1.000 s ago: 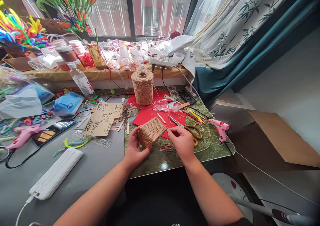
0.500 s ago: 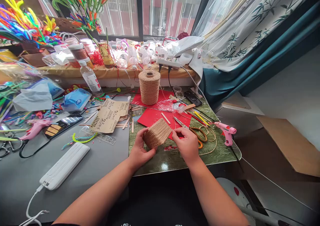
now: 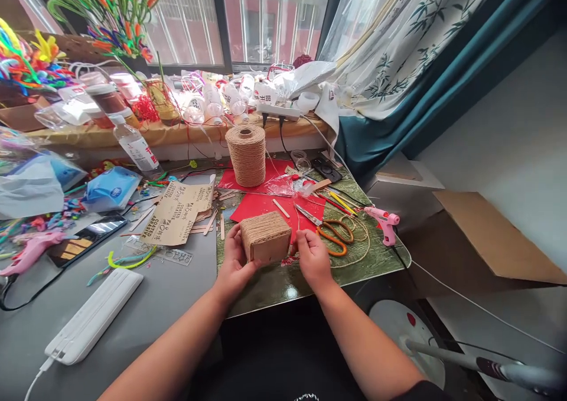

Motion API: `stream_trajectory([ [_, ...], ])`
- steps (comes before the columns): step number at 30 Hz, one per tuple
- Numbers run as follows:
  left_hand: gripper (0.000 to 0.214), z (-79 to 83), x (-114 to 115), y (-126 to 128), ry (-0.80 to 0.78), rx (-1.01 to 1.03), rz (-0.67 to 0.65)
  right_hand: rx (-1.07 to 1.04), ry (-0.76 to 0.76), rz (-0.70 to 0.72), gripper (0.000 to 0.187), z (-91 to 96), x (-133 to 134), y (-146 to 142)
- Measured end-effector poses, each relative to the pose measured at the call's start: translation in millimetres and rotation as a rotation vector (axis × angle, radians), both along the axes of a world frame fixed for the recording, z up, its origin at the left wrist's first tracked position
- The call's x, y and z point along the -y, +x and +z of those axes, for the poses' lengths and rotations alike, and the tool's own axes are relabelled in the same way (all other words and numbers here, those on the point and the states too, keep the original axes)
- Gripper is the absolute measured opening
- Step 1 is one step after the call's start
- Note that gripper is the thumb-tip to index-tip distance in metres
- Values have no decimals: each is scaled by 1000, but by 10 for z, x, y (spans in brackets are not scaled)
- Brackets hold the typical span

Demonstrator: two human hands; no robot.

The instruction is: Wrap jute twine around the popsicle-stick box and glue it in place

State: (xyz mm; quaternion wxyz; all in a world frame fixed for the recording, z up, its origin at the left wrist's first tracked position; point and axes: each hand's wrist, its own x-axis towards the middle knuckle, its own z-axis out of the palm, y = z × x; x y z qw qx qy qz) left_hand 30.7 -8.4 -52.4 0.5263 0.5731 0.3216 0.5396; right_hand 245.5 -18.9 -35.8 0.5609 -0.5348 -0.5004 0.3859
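Note:
My left hand (image 3: 234, 265) grips a small cardboard box (image 3: 270, 249) from its left side, the thumb along the lower edge. Rows of brown twine wrap the top and left of the box, and a bare cardboard face points toward me. Just right of the box, my right hand (image 3: 313, 260) is closed in a pinch on a thin strand of twine (image 3: 297, 219). Orange-handled scissors (image 3: 337, 235) lie beyond the right hand, partly on red paper (image 3: 252, 205). Behind the box stands a large spool of twine (image 3: 246, 157).
A pink glue gun (image 3: 384, 221) rests at the table's right edge, with pencils (image 3: 339, 203) nearby. Sandpaper sheets (image 3: 175, 215) and wooden sticks (image 3: 211, 221) lie to the left. A white power strip (image 3: 95, 315) sits front left, and a water bottle (image 3: 137, 150) leans behind.
The box has been turned so that its bare face is toward me. My right hand has moved slightly down beside it. The whole view has shifted right.

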Motion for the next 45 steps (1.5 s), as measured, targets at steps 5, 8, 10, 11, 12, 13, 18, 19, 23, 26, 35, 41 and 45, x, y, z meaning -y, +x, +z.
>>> stream_trajectory([
  [5,102,-31,2,-13,-23,-167,90,304,46,64,44,-117,130,70],
  [8,96,-12,48,-26,-41,-375,118,364,63,115,34,-102,167,187],
  [10,92,4,86,-58,-43,-520,130,364,78,160,28,-71,201,279],
  [11,90,8,103,-83,-48,-573,134,356,90,169,26,-56,221,330],
  [12,89,8,118,-114,-53,-608,131,348,100,164,23,-42,242,384],
  [13,88,5,131,-150,-57,-623,124,343,107,147,20,-32,260,445],
  [18,108,46,191,-321,-7,-652,126,532,150,55,22,-41,236,880],
  [19,110,88,202,-338,51,-657,174,619,166,9,26,-58,202,990],
  [23,82,340,199,-306,440,-747,251,965,36,-142,44,-146,39,1397],
  [26,58,486,133,-196,694,-921,81,1080,-75,-72,44,-164,-33,1573],
  [35,45,469,-49,-64,753,-1019,-6,1219,-120,146,53,-110,-124,1609],
  [41,42,414,-90,-184,726,-896,-30,1267,-180,163,42,-13,-230,1568],
  [45,48,342,-50,-203,631,-849,151,1165,-170,41,34,37,-211,1597],
])
